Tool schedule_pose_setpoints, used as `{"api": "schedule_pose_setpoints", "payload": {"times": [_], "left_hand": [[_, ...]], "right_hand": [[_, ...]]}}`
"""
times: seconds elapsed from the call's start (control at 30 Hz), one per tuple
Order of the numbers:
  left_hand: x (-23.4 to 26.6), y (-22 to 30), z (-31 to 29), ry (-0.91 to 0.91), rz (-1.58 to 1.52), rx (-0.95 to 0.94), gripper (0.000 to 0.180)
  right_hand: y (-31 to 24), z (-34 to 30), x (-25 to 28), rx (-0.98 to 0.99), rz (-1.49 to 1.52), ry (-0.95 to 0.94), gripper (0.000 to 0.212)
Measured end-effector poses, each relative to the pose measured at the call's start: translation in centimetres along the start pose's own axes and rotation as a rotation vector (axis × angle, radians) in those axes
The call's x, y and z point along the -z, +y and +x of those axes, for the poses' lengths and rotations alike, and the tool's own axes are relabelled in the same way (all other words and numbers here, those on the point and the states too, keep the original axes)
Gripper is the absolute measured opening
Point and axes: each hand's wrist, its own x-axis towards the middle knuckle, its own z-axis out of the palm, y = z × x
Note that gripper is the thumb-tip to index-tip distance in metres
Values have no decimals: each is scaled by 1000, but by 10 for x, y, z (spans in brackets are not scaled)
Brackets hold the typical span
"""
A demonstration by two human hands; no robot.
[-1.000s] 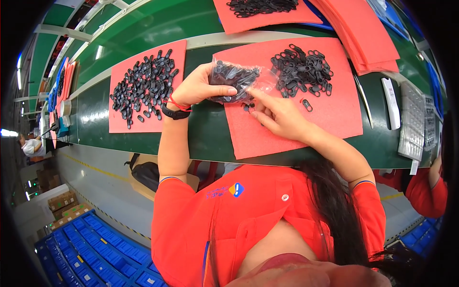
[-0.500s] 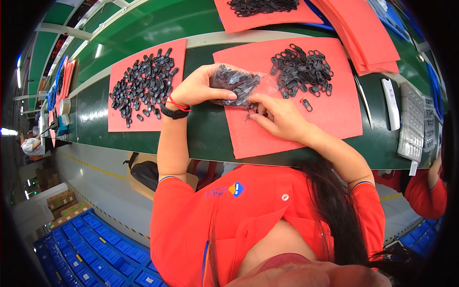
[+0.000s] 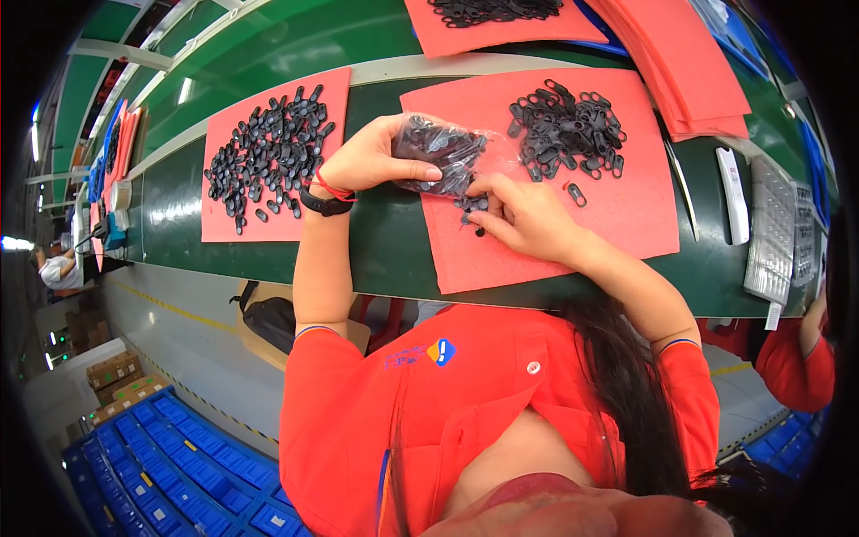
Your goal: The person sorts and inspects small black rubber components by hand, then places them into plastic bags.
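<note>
Right hand [image 3: 528,217], curled by small dark pieces [image 3: 472,205]; whether pinching any, I cannot tell. At its ten o'clock, a clear bag of black parts [image 3: 437,154], gripped by the left hand [image 3: 376,164] from nine o'clock. Beyond, at one o'clock: black loops [image 3: 565,134].

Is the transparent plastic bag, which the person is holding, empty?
No, many small dark parts show through the clear film of the plastic bag in the left hand.
</note>
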Motion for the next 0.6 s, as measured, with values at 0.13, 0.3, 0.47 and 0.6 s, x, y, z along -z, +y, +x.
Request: {"api": "schedule_pose_setpoints", "payload": {"times": [0.13,0.3,0.47,0.6], "left_hand": [[2,-10,3,-34,4,-34,44],[-5,-8,6,-97,-44,-79,49],[0,-4,2,-37,-18,-16,43],[-1,-12,3,-40,-29,16,47]], "right_hand": [[-5,3,2,-24,-38,-9,36],[-1,2,0,105,-106,70,38],[-6,1,4,-54,-15,-43,36],[-7,-1,-1,25,-36,70,29]]}}
